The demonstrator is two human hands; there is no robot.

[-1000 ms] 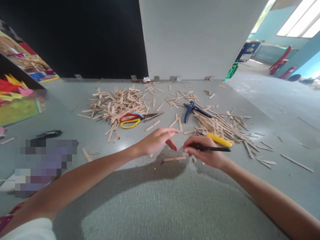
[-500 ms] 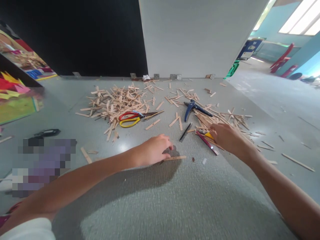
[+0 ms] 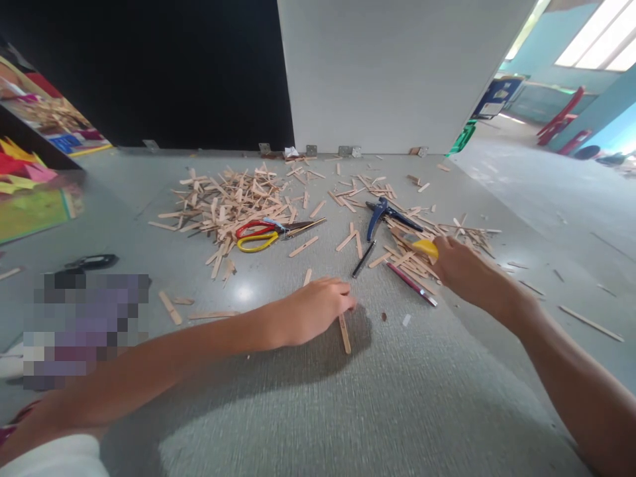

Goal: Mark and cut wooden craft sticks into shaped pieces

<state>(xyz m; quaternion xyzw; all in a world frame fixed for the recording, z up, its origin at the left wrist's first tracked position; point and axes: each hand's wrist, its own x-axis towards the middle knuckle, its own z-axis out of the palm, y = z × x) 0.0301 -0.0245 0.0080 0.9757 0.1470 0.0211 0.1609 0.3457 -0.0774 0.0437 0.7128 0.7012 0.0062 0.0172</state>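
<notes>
The left hand (image 3: 311,313) pinches a flat pale wooden stick (image 3: 345,338) pointing to six o'clock; the right hand (image 3: 460,265), at three o'clock, grips a yellow-handled tool (image 3: 423,247).

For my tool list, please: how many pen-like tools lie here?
2: a black tool, nearer the left hand, and a dark red tool, nearer the right hand. The sticks may hide more.

Craft wkshp by the look of it from here, wood-stick pile (image 3: 238,199) approx 10 o'clock, scissors (image 3: 282,228) at its edge, bright paper craft (image 3: 27,189) at 9, teal wall (image 3: 546,50) + window (image 3: 596,36) at 2.
</notes>
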